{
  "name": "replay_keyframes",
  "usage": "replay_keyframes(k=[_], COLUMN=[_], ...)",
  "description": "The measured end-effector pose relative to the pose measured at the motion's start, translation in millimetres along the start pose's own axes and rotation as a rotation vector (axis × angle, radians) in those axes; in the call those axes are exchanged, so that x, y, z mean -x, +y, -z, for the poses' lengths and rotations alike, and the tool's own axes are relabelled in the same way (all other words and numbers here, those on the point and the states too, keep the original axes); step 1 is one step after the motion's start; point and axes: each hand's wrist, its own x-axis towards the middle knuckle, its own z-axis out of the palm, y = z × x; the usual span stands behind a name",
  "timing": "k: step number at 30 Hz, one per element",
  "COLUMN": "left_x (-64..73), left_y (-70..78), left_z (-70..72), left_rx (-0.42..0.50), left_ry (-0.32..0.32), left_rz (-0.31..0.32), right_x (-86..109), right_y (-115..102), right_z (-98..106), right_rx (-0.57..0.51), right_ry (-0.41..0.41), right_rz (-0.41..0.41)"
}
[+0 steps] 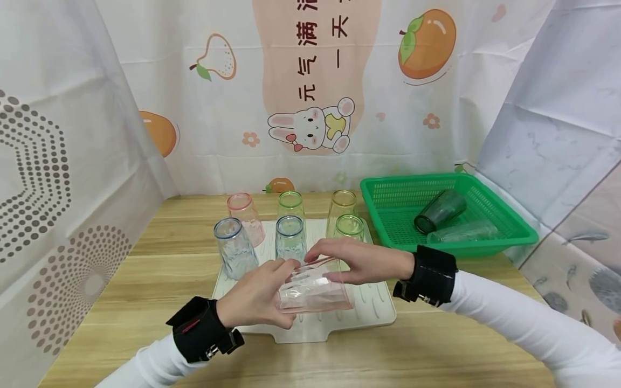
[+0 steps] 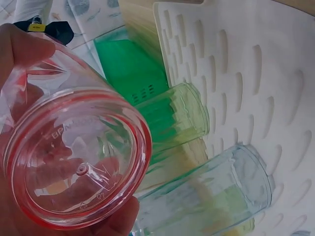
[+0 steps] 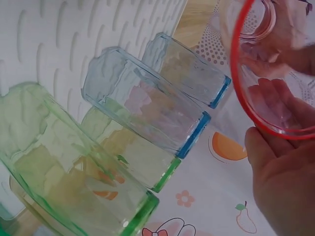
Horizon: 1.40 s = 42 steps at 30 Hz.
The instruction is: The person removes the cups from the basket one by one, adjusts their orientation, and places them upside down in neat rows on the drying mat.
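A clear pink drinking glass [image 1: 315, 293] lies sideways in the air above the front of a white drying mat [image 1: 361, 318]. My left hand [image 1: 259, 293] grips it near the base, which faces the camera in the left wrist view [image 2: 81, 162]. At the wider mouth end, my right hand [image 1: 361, 261] holds it between thumb and fingers. Behind the hands, upside-down glasses stand on the mat in two rows: blue [image 1: 236, 250], blue [image 1: 290, 240] and green [image 1: 349, 227] in front; pink [image 1: 246, 218], green [image 1: 291, 202] and yellow [image 1: 341, 210] at the back.
A green plastic basket [image 1: 378, 202] stands at the back right. Inside it lie a dark grey glass [image 1: 441, 210] and a clear glass [image 1: 466, 231]. A printed cloth [image 1: 218, 124] hangs behind the wooden table [image 1: 170, 258], with more sheeting at both sides.
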Motion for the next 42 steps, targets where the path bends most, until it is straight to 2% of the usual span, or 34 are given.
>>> replay_keyframes(k=[9, 13, 16, 20, 23, 25, 29, 32, 34, 38, 42], left_x=[-2.5, -3.8, -1.2, 9.8, 21.9, 30.5, 41.8, 42.3, 39.5, 30.1, 17.4], left_y=[0.6, -4.0, -10.1, -24.6, -41.1, -52.7, -71.6, -78.4, -79.5, -76.0, -69.6], left_z=[-1.8, -0.6, 2.1, 6.9, 9.5, 10.1, 5.3, -4.1, -11.8, -24.0, -33.1], left_rx=[0.070, 0.192, 0.315, 0.522, 0.758, 0.931, 1.268, 1.488, 1.611, 1.763, 1.816], left_ry=[0.019, 0.025, 0.033, 0.048, 0.041, 0.039, 0.072, 0.106, 0.133, 0.185, 0.216], left_rz=[-0.025, -0.022, 0.024, 0.137, 0.193, 0.205, 0.122, 0.033, 0.019, 0.053, 0.052], right_x=[1.5, 4.5, 6.6, 11.0, 14.1, 14.8, 12.9, 9.2, 5.6, -2.7, -11.4], right_y=[7.8, 7.7, 8.1, 9.8, 12.0, 13.2, 13.4, 14.0, 15.5, 15.4, 13.7], right_z=[-3.6, -0.6, 2.0, 6.9, 11.9, 14.7, 16.7, 14.1, 10.8, 3.7, -4.5], right_rx=[0.011, 0.026, 0.035, 0.020, 0.024, 0.044, 0.062, 0.042, 0.029, 0.010, 0.005], right_ry=[0.095, 0.126, 0.163, 0.235, 0.300, 0.343, 0.419, 0.458, 0.477, 0.493, 0.516], right_rz=[0.096, 0.097, 0.089, 0.087, 0.105, 0.117, 0.114, 0.102, 0.095, 0.088, 0.073])
